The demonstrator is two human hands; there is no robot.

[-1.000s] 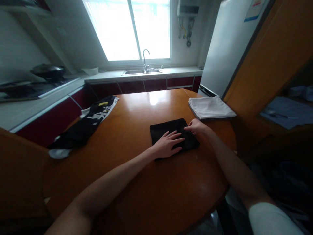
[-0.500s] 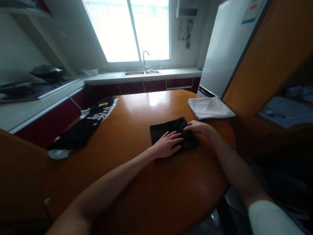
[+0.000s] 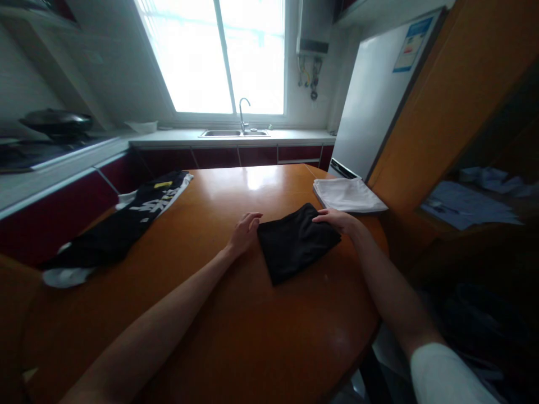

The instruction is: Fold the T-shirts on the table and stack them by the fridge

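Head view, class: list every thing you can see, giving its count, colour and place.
folded black cloth: one, black, table centre, between both hands
folded white cloth: one, white, table's far right
printed garment: one, black and white, table's left edge
table: one, orange-brown wood
sink tap: one, metal, under window
fridge: one, white, right
pan: one, dark, left counter
left hand: at cloth's left edge
right hand: on cloth's right corner
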